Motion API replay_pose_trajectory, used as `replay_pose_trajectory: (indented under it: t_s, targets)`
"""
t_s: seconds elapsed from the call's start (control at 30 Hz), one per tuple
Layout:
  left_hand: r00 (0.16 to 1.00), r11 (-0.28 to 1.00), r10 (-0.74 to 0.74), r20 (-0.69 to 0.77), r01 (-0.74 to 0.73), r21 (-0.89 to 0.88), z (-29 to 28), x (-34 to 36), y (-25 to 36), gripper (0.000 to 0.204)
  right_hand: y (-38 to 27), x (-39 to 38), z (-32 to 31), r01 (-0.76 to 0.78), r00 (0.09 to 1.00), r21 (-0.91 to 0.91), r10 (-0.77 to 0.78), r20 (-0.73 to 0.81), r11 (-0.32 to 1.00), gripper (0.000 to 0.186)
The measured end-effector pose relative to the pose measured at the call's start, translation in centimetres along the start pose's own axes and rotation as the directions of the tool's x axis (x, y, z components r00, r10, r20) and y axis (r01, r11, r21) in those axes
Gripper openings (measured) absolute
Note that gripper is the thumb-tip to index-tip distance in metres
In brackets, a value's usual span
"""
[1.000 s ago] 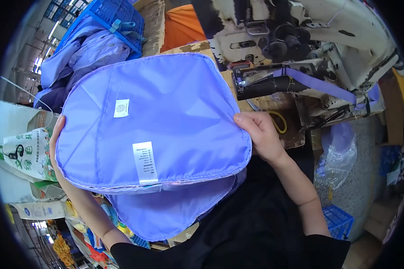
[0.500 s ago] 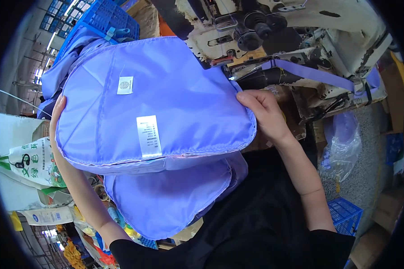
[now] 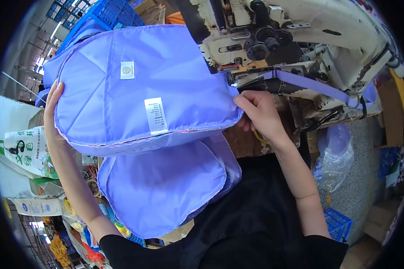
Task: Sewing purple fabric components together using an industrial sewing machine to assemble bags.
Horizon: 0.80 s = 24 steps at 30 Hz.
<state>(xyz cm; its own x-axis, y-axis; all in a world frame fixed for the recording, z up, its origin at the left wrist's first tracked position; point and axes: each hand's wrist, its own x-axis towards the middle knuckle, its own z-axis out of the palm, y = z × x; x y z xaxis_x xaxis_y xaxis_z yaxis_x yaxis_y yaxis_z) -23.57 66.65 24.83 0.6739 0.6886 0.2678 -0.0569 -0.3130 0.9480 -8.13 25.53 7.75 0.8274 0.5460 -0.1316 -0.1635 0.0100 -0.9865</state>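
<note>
A lavender backpack point(image 3: 139, 94), turned inside out, spans the middle, its raw seam edges showing and two white labels point(image 3: 155, 115) on its lining. At its left end my left hand point(image 3: 54, 101) is closed round the curved edge, the fingers partly behind the cloth. My right hand point(image 3: 259, 112) pinches the right edge between thumb and fingers, just below the binding guide of the sewing machine point(image 3: 260, 45). From that machine's metal guide a lavender binding tape point(image 3: 312, 83) runs off to the right. The backpack's front section point(image 3: 164, 184) hangs below, toward my lap.
Blue plastic crates stand at the back left point(image 3: 114, 15) and lower right point(image 3: 337, 224). On the left hangs a white printed bag point(image 3: 29, 152). A clear plastic bag point(image 3: 336, 152) hangs below the machine at the right, with cardboard boxes point(image 3: 381, 217) beyond.
The backpack has shifted up and slightly left, its right end drawn closer to the machine's guide. My right hand now pinches nearer the guide, and my left hand has moved with the cloth.
</note>
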Motion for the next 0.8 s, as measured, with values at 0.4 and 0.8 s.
replay_pose_trajectory:
  t_s: [0.4,0.8]
  targets:
    - [0.996,0.999,0.052,-0.067,-0.052,0.001,-1.0,-1.9,1.4,0.044,-0.9,0.8,1.8,-0.098,0.993,-0.090,0.092,-0.068,0.991,0.038]
    - [0.982,0.976,0.053,0.183,-0.090,0.201,0.5,-25.8,6.1,0.036,0.8,0.1,2.6,-0.089,0.988,0.278,0.121,-0.101,0.957,0.038]
